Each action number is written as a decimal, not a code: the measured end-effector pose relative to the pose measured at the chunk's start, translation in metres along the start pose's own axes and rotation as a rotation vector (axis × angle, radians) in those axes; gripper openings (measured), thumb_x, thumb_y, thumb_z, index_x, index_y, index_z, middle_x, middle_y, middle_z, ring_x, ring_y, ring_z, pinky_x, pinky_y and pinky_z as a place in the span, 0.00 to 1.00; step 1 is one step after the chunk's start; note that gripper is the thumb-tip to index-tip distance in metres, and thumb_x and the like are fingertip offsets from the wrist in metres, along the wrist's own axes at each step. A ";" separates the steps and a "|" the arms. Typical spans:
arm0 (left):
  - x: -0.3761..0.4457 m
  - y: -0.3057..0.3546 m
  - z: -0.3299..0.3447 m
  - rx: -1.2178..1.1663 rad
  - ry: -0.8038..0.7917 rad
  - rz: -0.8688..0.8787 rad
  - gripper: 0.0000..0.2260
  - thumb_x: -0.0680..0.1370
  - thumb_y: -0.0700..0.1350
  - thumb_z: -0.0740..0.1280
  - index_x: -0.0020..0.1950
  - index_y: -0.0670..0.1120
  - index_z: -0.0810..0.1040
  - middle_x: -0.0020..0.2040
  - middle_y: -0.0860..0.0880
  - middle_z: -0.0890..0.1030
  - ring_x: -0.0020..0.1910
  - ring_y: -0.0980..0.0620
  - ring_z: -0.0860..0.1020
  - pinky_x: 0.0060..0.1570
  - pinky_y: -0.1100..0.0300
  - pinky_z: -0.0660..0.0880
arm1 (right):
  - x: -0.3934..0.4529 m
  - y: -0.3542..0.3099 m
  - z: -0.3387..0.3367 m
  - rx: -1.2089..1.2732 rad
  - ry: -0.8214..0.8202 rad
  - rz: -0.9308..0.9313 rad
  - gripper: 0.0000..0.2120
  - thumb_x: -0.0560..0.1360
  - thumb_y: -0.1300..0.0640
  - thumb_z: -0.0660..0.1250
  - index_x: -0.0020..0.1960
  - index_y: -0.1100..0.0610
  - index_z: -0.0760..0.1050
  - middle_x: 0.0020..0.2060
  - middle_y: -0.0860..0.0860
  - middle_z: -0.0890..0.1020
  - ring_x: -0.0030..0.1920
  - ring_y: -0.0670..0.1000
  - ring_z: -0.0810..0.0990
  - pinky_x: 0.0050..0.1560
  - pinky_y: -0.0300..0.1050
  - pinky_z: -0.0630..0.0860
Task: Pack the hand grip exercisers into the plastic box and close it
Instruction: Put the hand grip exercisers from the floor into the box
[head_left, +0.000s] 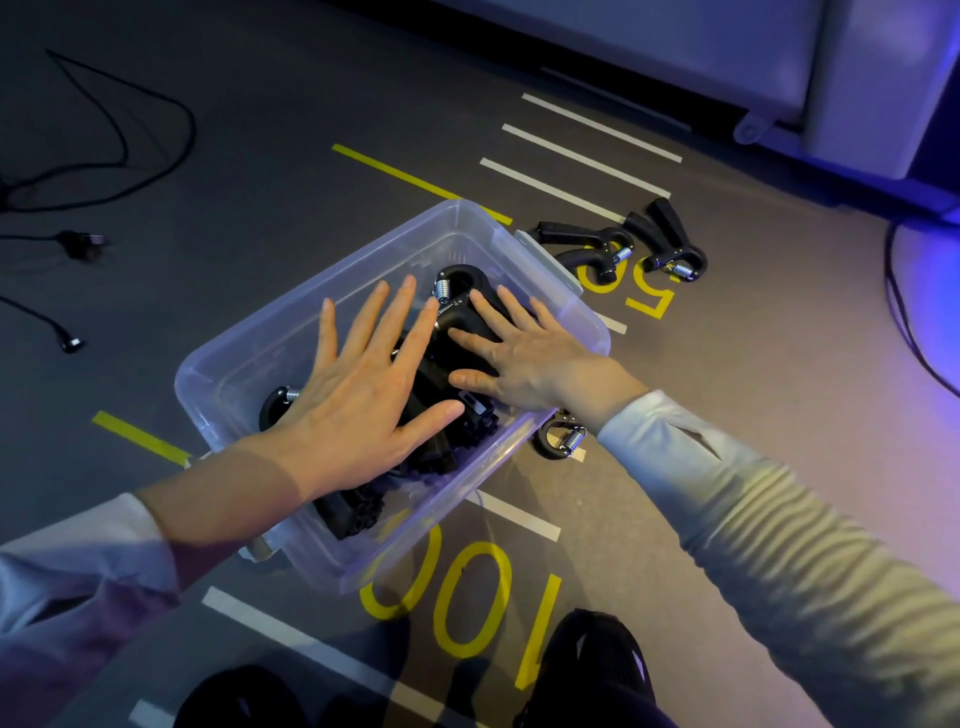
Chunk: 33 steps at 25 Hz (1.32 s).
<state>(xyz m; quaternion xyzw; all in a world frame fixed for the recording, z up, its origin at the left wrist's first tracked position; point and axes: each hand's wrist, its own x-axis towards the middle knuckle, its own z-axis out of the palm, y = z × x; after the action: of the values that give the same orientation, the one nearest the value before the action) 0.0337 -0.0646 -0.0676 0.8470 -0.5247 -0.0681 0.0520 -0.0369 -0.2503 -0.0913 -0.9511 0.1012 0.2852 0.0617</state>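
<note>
A clear plastic box (249, 358) stands open on the floor, with several black hand grip exercisers (457, 291) piled inside. My left hand (363, 384) lies flat on the pile, fingers spread and straight. My right hand (524, 353) presses on the exercisers from the right side, fingers also straight. Two more exercisers lie on the floor beyond the box: one (587, 249) by the box's far corner, another (670, 244) to its right. A third (561, 439) sits against the box's right wall, partly hidden under my right forearm. No lid is visible.
Black cables (119, 130) and a plug (83, 241) lie on the floor at the left. Yellow and white floor markings run around the box. My shoes (592, 670) are at the bottom edge. A pale cabinet or wall base (753, 124) stands at the back right.
</note>
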 end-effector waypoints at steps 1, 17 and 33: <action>0.002 0.002 -0.001 -0.001 0.003 0.002 0.39 0.72 0.69 0.40 0.76 0.48 0.40 0.76 0.46 0.39 0.75 0.47 0.38 0.68 0.42 0.34 | -0.001 0.001 0.001 0.055 0.052 -0.018 0.31 0.77 0.34 0.46 0.76 0.43 0.48 0.76 0.49 0.38 0.75 0.54 0.34 0.74 0.55 0.36; 0.078 0.072 0.017 -0.087 0.015 0.077 0.40 0.70 0.71 0.43 0.76 0.50 0.42 0.76 0.48 0.36 0.74 0.44 0.37 0.66 0.42 0.34 | -0.006 0.108 0.039 0.696 0.899 0.264 0.28 0.80 0.44 0.47 0.74 0.58 0.60 0.76 0.52 0.56 0.76 0.51 0.51 0.75 0.46 0.49; 0.146 0.091 0.031 -0.093 -0.049 0.089 0.39 0.67 0.72 0.40 0.74 0.54 0.53 0.76 0.51 0.50 0.74 0.48 0.42 0.68 0.42 0.32 | 0.097 0.194 0.054 0.259 0.218 0.366 0.33 0.80 0.44 0.53 0.77 0.50 0.40 0.77 0.48 0.43 0.76 0.59 0.46 0.74 0.58 0.53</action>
<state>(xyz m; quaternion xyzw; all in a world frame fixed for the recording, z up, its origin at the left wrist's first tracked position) 0.0122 -0.2365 -0.0926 0.8175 -0.5594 -0.1106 0.0812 -0.0303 -0.4446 -0.2019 -0.9262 0.3135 0.1722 0.1192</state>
